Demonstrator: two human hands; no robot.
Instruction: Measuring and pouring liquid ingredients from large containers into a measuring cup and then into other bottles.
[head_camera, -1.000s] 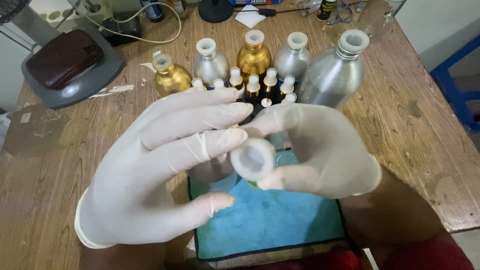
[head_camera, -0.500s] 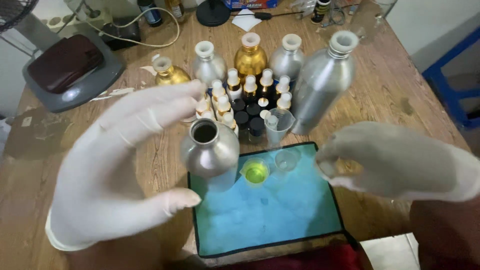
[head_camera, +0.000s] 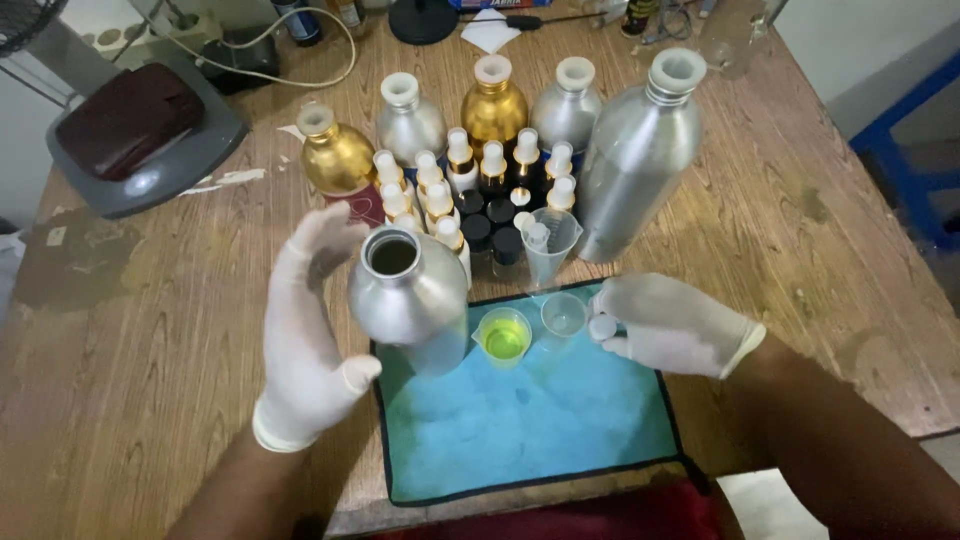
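Left hand: my gloved left hand is wrapped around the open silver bottle, thumb low on its near side, fingers spread behind it; I see it gripping the bottle.
Open silver bottle: upright, uncapped, dark mouth facing up; it sits over the left edge of the blue mat; I cannot tell whether it is lifted or resting.
Right hand: my gloved right hand is closed around a small white cap, held just right of the small clear cup.
Cup with yellow-green liquid: on the mat, just beside the bottle, between it and the clear cup.
Behind, in the way: a cluster of small vials with white and black tops; a clear measuring beaker at its near right.
Back row: a gold bottle, two rounded silver bottles, a second gold one; a tall silver bottle at the right.
Counter: worn wood.
Far left: a grey base with a dark red pad; cables behind it.
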